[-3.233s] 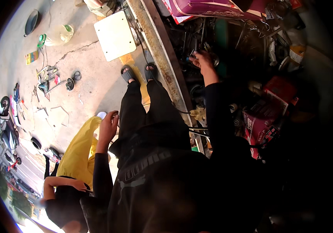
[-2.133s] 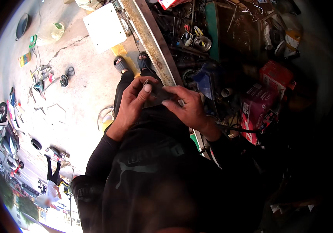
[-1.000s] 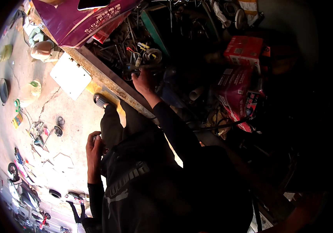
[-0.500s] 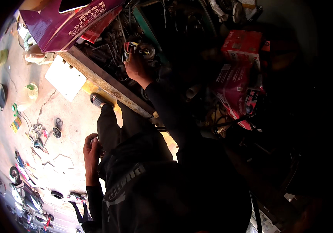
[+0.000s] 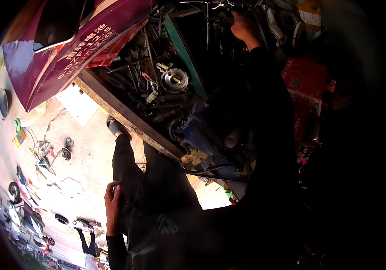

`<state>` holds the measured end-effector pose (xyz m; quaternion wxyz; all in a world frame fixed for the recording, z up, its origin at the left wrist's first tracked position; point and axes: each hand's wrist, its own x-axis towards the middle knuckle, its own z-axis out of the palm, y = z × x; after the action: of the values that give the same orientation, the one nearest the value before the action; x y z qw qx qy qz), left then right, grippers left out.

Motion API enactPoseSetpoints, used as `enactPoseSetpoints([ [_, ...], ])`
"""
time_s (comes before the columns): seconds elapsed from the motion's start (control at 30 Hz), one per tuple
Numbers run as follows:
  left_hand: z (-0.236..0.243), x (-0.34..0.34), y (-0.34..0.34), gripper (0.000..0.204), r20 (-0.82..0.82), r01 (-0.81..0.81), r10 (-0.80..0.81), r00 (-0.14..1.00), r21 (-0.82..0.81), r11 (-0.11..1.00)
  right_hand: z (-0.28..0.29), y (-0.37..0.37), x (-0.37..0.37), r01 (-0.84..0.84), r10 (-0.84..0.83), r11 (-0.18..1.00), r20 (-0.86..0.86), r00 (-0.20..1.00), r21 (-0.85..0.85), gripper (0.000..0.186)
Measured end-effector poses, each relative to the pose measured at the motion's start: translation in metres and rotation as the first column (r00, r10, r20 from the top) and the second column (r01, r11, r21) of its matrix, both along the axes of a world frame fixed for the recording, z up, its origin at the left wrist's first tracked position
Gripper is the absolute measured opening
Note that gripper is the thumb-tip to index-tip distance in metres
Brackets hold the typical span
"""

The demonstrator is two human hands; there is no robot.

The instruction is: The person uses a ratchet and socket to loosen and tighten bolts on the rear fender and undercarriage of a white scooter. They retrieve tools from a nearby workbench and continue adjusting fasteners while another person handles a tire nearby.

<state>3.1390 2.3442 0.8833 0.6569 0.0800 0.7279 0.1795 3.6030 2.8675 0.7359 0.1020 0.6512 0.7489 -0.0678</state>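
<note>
My right hand (image 5: 245, 30) reaches far over the workbench into a dark compartment beyond a green divider (image 5: 186, 56). Its fingers sink into shadow among metal parts, so any grip is hidden. Nearer, a round silver metal part (image 5: 175, 80) lies on a heap of tools (image 5: 132, 67). Beside it are a pale connector (image 5: 152, 96) and red and yellow wires. My left hand (image 5: 112, 202) hangs low next to my thigh, fingers curled in. Something small and dark may be at its fingertips, but I cannot make it out.
A purple carton (image 5: 73, 58) with a black phone-like slab (image 5: 58, 24) on it stands at the left. Red boxes (image 5: 304, 78) stack at the right. The bench's rusty edge (image 5: 125, 117) runs before my legs. A white panel (image 5: 78, 105) and scattered parts (image 5: 49, 157) are on the floor.
My right hand has left the wires and silver part and moved farther away, across the green divider. My left hand stays low by my leg. The whole view has shifted.
</note>
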Motion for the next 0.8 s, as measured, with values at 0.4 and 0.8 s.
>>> enactPoseSetpoints([
  [0.4,0.002,0.023,0.032,0.023,-0.009,-0.045,0.045,0.999,-0.046,0.998,-0.032,-0.028,0.045,0.176,-0.009,0.948,-0.533,0.846,0.263,0.036],
  [0.8,0.010,0.025,0.049,0.013,-0.123,0.125,-0.127,0.984,-0.024,0.992,-0.075,-0.014,0.045,0.103,-0.095,0.948,-0.043,0.995,0.302,0.040],
])
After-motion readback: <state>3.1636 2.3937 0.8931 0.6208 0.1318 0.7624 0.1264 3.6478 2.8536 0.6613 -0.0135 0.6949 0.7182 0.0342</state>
